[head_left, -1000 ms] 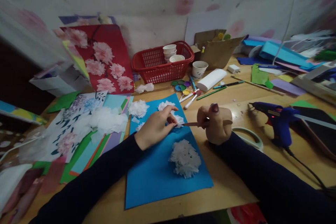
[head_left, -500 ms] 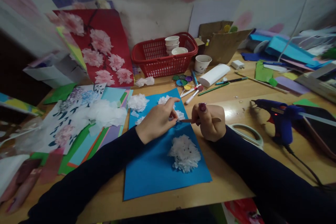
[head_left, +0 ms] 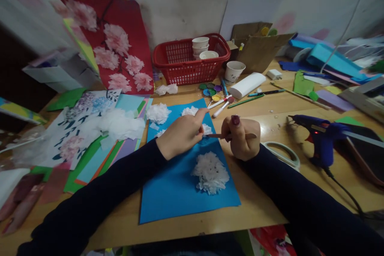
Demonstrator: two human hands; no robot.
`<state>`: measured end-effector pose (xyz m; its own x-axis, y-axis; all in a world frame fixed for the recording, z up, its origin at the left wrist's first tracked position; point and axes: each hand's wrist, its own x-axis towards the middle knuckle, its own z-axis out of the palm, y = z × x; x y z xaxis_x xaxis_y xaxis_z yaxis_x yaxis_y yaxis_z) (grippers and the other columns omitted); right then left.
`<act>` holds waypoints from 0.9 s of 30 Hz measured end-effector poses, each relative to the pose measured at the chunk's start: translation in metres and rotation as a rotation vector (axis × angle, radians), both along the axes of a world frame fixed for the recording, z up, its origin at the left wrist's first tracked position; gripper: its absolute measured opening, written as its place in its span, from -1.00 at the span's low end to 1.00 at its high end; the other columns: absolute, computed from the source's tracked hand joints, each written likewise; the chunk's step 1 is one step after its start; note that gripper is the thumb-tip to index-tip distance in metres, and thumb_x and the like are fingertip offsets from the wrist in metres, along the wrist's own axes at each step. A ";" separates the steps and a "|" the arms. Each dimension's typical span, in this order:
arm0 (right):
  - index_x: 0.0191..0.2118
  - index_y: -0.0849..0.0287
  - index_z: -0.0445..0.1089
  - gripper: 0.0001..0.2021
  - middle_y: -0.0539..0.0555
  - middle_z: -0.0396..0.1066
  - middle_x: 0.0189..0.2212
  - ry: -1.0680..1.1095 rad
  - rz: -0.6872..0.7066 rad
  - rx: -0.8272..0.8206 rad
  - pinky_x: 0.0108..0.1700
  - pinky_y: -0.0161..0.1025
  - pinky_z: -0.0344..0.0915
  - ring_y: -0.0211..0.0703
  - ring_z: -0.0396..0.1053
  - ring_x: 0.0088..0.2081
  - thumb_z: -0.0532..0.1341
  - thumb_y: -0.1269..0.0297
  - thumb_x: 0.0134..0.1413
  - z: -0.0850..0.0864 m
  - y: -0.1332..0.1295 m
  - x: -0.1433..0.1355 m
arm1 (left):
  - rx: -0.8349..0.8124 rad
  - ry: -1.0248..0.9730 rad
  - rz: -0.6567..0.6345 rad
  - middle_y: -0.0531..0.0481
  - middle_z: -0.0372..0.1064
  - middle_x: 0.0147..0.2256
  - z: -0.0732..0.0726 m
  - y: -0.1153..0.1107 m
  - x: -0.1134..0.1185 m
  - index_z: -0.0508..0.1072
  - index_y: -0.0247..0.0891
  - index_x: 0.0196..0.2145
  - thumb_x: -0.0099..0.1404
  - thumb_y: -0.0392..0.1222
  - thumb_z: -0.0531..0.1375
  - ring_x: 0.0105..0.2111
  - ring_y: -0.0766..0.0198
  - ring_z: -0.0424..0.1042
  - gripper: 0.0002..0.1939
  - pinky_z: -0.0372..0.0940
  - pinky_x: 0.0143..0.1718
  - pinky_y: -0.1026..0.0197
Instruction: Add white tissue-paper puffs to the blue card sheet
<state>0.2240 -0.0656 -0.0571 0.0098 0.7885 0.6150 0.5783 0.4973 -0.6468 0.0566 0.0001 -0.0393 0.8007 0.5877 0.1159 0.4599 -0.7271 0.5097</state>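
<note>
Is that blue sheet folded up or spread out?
Spread out: the blue sheet lies flat on the table, both near corners showing, with white paper flowers on it.

The right hand [head_left: 245, 139] grips a slim brown tool [head_left: 215, 136], its tip beside the left hand [head_left: 181, 134] above 1 blue sheet [head_left: 183, 196].

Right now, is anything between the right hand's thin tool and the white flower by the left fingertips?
Nothing visible: the thin tool in the right hand points toward the white flower. The left hand covers the flower's left side; tip contact is unclear.
</note>
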 end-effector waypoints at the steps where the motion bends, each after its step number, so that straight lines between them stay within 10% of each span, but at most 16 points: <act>1: -0.67 0.13 0.24 -0.48 -0.06 0.16 -0.76 -0.002 -0.001 -0.002 -0.53 -0.30 0.12 -0.33 0.16 -0.69 -0.14 0.18 0.30 0.000 0.000 0.000 | 0.008 0.006 -0.003 -0.06 0.47 -0.35 0.001 0.000 0.001 0.07 -0.37 0.14 0.16 -0.44 0.08 -0.36 0.21 0.45 -0.43 0.27 -0.34 0.23; 27: -0.64 0.15 0.26 -0.51 -0.05 0.20 -0.75 -0.056 -0.072 -0.038 -0.55 -0.30 0.12 -0.34 0.20 -0.67 -0.09 0.17 0.30 -0.007 0.007 -0.009 | 0.008 0.074 0.039 -0.11 0.48 -0.30 0.005 0.003 0.001 0.00 -0.38 0.18 0.19 -0.43 0.08 -0.28 0.16 0.47 -0.39 0.28 -0.30 0.22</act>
